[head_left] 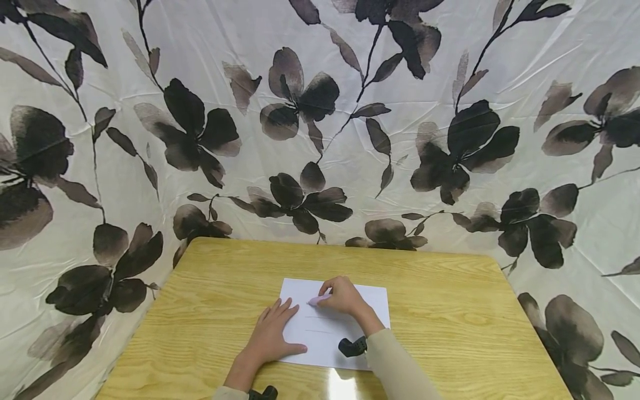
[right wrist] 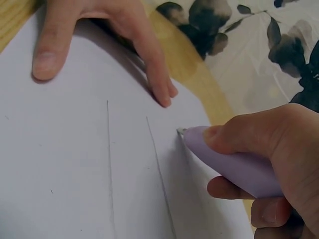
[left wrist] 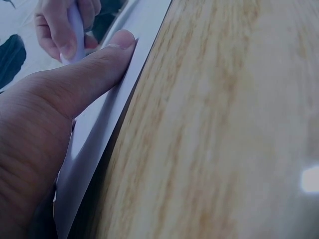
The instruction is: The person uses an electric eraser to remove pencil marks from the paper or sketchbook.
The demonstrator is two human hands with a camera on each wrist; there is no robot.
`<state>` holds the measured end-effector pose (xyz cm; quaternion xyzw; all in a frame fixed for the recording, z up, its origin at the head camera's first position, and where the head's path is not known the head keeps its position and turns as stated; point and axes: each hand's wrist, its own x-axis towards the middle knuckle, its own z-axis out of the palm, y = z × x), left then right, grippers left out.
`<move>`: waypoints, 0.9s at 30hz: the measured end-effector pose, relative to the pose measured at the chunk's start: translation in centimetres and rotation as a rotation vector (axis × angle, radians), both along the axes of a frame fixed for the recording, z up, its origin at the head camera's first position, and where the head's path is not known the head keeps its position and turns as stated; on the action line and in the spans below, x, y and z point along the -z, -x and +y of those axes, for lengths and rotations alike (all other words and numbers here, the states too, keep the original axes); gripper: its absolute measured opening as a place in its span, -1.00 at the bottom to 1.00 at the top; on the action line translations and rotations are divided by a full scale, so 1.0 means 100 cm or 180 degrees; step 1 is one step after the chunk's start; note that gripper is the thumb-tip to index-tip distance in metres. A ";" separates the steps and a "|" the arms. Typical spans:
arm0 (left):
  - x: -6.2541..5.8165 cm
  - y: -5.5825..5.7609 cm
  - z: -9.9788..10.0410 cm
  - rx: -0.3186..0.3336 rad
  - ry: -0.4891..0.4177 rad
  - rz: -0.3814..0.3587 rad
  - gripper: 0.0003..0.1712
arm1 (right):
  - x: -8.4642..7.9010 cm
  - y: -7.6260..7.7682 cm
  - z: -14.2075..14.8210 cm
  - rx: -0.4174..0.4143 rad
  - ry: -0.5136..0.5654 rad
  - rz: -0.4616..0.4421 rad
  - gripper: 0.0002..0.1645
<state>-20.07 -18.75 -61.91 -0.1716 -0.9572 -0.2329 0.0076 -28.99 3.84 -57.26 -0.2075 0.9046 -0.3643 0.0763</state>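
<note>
A white sheet of paper (head_left: 330, 350) lies on the wooden table, with two thin, roughly parallel lines (right wrist: 110, 164) across it. My right hand (head_left: 345, 295) pinches a lilac pen-shaped tool (right wrist: 234, 167) between thumb and fingers. Its small pale tip meets the paper beyond the second line; whether it is a pen or a cutter I cannot tell. Spread over the sheet's left edge, my left hand (head_left: 272, 336) presses it down, fingers straight and thumb (left wrist: 107, 59) stretched along the near edge. That near edge lifts slightly off the table in the left wrist view.
The yellow wood-grain table (head_left: 450, 316) extends around the sheet on every side. Behind and beside it hangs a pale cloth (head_left: 370, 166) with dark flowers. A black wrist device (head_left: 353, 347) sits at the right cuff, above the paper, and another (head_left: 264, 393) at the left.
</note>
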 end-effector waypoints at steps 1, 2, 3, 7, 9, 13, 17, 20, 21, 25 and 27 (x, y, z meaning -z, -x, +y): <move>0.000 0.000 0.000 -0.0006 0.0008 -0.0007 0.20 | 0.000 0.000 0.000 -0.0005 0.0013 0.0006 -0.86; 0.000 0.000 0.000 -0.0005 0.0009 0.0005 0.20 | 0.000 0.000 0.000 -0.0010 0.0011 0.0031 -0.86; 0.000 0.000 0.000 -0.0008 0.0018 0.0001 0.20 | 0.000 -0.001 0.000 -0.0014 0.0005 0.0057 -0.86; 0.001 0.000 0.000 0.0012 0.0039 0.0007 0.20 | 0.000 -0.001 0.000 -0.0003 -0.0081 0.0101 -0.85; 0.000 -0.001 0.000 0.0010 0.0047 -0.0034 0.20 | 0.000 -0.001 0.000 0.0015 -0.0119 0.0088 -0.85; -0.002 -0.002 0.000 -0.0013 0.0044 -0.0063 0.20 | 0.000 -0.001 0.000 0.0013 -0.0103 0.0057 -0.85; -0.002 -0.002 0.000 -0.0016 0.0030 -0.0033 0.19 | 0.000 -0.002 0.000 0.0008 -0.0084 0.0073 -0.85; -0.001 -0.002 0.000 -0.0015 0.0058 -0.0024 0.20 | -0.001 -0.003 -0.001 0.0024 -0.0104 0.0093 -0.85; -0.001 -0.002 0.000 -0.0015 0.0062 -0.0014 0.19 | -0.001 -0.003 -0.001 0.0024 -0.0105 0.0094 -0.85; 0.001 -0.001 0.000 -0.0035 0.0067 -0.0018 0.20 | -0.003 -0.004 -0.001 0.0067 -0.0094 0.0093 -0.85; 0.002 -0.001 0.000 -0.0048 0.0046 -0.0022 0.20 | -0.004 -0.004 0.000 0.0062 -0.0089 0.0089 -0.85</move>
